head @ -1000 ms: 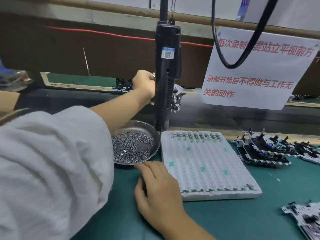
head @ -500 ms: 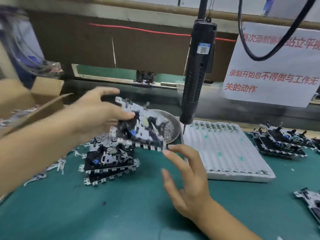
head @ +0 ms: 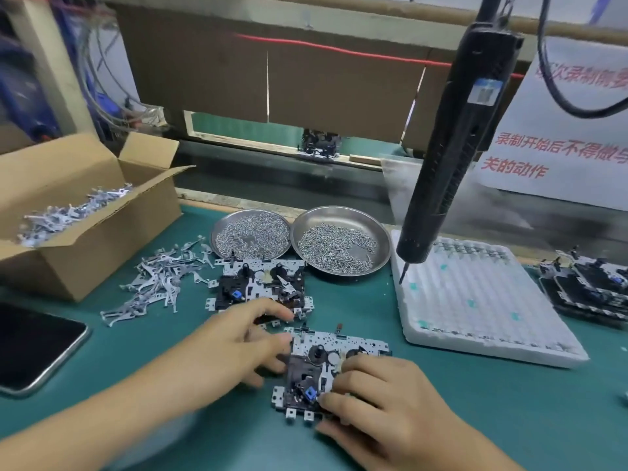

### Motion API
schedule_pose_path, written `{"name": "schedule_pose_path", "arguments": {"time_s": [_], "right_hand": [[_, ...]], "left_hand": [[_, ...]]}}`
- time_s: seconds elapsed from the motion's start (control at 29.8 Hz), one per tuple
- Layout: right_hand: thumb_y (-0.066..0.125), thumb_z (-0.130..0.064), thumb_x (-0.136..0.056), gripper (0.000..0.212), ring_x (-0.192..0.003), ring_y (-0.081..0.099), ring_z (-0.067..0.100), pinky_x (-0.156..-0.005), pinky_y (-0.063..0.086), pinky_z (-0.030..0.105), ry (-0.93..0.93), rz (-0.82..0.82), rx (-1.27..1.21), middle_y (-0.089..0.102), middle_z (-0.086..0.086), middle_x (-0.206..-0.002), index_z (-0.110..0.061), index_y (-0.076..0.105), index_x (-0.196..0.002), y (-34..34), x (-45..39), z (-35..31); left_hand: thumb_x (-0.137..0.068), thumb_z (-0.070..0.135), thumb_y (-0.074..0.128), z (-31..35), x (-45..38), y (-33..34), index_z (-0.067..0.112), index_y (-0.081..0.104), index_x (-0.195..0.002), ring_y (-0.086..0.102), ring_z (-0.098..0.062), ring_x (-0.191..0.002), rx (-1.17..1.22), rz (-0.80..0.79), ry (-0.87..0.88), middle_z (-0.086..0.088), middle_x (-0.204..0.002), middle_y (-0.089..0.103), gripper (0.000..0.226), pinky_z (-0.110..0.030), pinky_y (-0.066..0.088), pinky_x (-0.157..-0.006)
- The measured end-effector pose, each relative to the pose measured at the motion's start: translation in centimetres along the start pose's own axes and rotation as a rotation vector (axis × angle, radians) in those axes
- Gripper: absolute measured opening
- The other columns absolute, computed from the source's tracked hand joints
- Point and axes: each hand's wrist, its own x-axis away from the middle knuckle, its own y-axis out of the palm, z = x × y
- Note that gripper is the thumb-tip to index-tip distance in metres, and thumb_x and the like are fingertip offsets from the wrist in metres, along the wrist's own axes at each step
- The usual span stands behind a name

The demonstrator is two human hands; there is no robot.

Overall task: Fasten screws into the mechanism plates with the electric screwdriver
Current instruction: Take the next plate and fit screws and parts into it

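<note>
- Two hands are on one mechanism plate lying flat on the near part of the green mat: the left hand touches its left edge with loosely bent fingers, and the right hand rests on its right half, fingers curled over the near edge
- Whether either hand truly grasps the plate I cannot tell; the left one is blurred
- Judging by this, no screw is being driven yet: the electric screwdriver hangs untouched at far right, its tip over the white foam tray
- Screws wait in two metal dishes just beyond; a second plate sits between dishes and hands, more plates lie at right
- Most of the task looks still ahead
- Left: a cardboard box of metal levers, loose levers beside it, a phone at the near edge
- Far wall: brown board, red wire, paper notice in red lettering
</note>
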Motion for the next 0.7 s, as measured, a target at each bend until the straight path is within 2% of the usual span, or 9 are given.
{"name": "schedule_pose_path", "arguments": {"time_s": [0.07, 0.1, 0.17, 0.23, 0.27, 0.34, 0.44, 0.54, 0.7], "right_hand": [[0.074, -0.027, -0.082, 0.015, -0.062, 0.055, 0.023, -0.052, 0.048, 0.030, 0.009, -0.014, 0.007, 0.062, 0.001, -0.073, -0.012, 0.073, -0.080, 0.2, 0.0, 0.0], [0.074, -0.026, -0.083, 0.015, -0.064, 0.055, 0.023, -0.054, 0.049, 0.030, 0.016, -0.022, 0.010, 0.063, 0.001, -0.076, -0.012, 0.073, -0.081, 0.2, 0.0, 0.0], [0.073, -0.025, -0.083, 0.013, -0.068, 0.057, 0.022, -0.058, 0.051, 0.030, 0.036, -0.034, 0.020, 0.065, 0.000, -0.080, -0.012, 0.073, -0.084, 0.4, 0.0, 0.1], [0.074, -0.024, -0.082, 0.013, -0.070, 0.058, 0.022, -0.061, 0.051, 0.030, 0.048, -0.034, 0.038, 0.066, 0.000, -0.082, -0.012, 0.073, -0.085, 0.5, 0.1, 0.1], [0.074, -0.024, -0.082, 0.012, -0.071, 0.058, 0.022, -0.062, 0.051, 0.030, 0.048, -0.032, 0.044, 0.066, 0.000, -0.082, -0.012, 0.073, -0.085, 0.5, 0.2, 0.1], [0.072, -0.025, -0.083, 0.012, -0.072, 0.059, 0.021, -0.065, 0.052, 0.030, 0.053, -0.027, 0.039, 0.066, 0.000, -0.081, -0.013, 0.074, -0.085, 0.5, 0.3, 0.1], [0.070, -0.027, -0.083, 0.015, -0.074, 0.060, 0.019, -0.072, 0.053, 0.028, 0.062, -0.020, 0.029, 0.066, -0.002, -0.079, -0.014, 0.075, -0.087, 0.5, 0.1, 0.1], [0.067, -0.026, -0.084, 0.016, -0.073, 0.060, 0.018, -0.077, 0.052, 0.024, 0.071, 0.006, 0.010, 0.067, -0.002, -0.079, -0.013, 0.076, -0.088, 0.5, -0.3, 0.3], [0.066, -0.017, -0.085, 0.013, -0.072, 0.058, 0.020, -0.074, 0.051, 0.026, 0.125, 0.063, -0.045, 0.067, 0.001, -0.081, -0.008, 0.075, -0.088, 0.6, -0.2, 0.5]], "left_hand": [[-0.088, 0.029, 0.060, 0.2, 0.4, -2.1, 0.032, 0.065, -0.087, 0.069, -0.010, -0.063, -0.136, 0.139, 0.103, 0.002, -0.075, 0.073, 0.006, -0.020, 0.049, -0.050], [-0.087, 0.032, 0.060, 0.3, 0.3, -3.4, 0.031, 0.066, -0.080, 0.068, -0.010, -0.057, -0.219, 0.251, 0.160, 0.006, -0.071, 0.072, 0.009, -0.021, 0.047, -0.047], [-0.085, 0.037, 0.061, 0.0, -0.7, -6.1, 0.033, 0.066, -0.074, 0.065, -0.007, -0.056, -0.403, 0.524, 0.230, 0.012, -0.065, 0.069, 0.013, -0.028, 0.047, -0.050], [-0.087, 0.038, 0.061, -0.9, -2.7, -8.6, 0.037, 0.065, -0.080, 0.061, -0.009, -0.068, -0.647, 0.692, 0.201, 0.020, -0.069, 0.063, 0.008, -0.030, 0.046, -0.059], [-0.088, 0.036, 0.061, -1.4, -4.0, -9.5, 0.036, 0.066, -0.089, 0.059, -0.013, -0.075, -0.739, 0.695, 0.162, 0.020, -0.076, 0.062, 0.005, -0.032, 0.047, -0.065], [-0.089, 0.032, 0.062, -2.5, -6.7, -10.6, 0.022, 0.067, -0.109, 0.059, -0.021, -0.090, -0.815, 0.616, 0.102, 0.004, -0.095, 0.066, 0.023, -0.038, 0.050, -0.079], [-0.092, 0.031, 0.059, -3.4, -9.7, -11.1, 0.012, 0.061, -0.122, 0.057, -0.029, -0.104, -0.902, 0.607, 0.071, -0.010, -0.111, 0.064, 0.036, -0.042, 0.046, -0.090], [-0.094, 0.028, 0.055, -3.8, -11.2, -11.4, 0.016, 0.062, -0.122, 0.055, -0.030, -0.110, -0.966, 0.653, 0.048, -0.009, -0.117, 0.064, 0.031, -0.042, 0.042, -0.093], [-0.092, 0.022, 0.061, -3.9, -11.2, -11.0, 0.020, 0.070, -0.106, 0.057, -0.025, -0.098, -0.937, 0.759, 0.165, 0.000, -0.097, 0.071, 0.017, -0.037, 0.036, -0.087]]}}
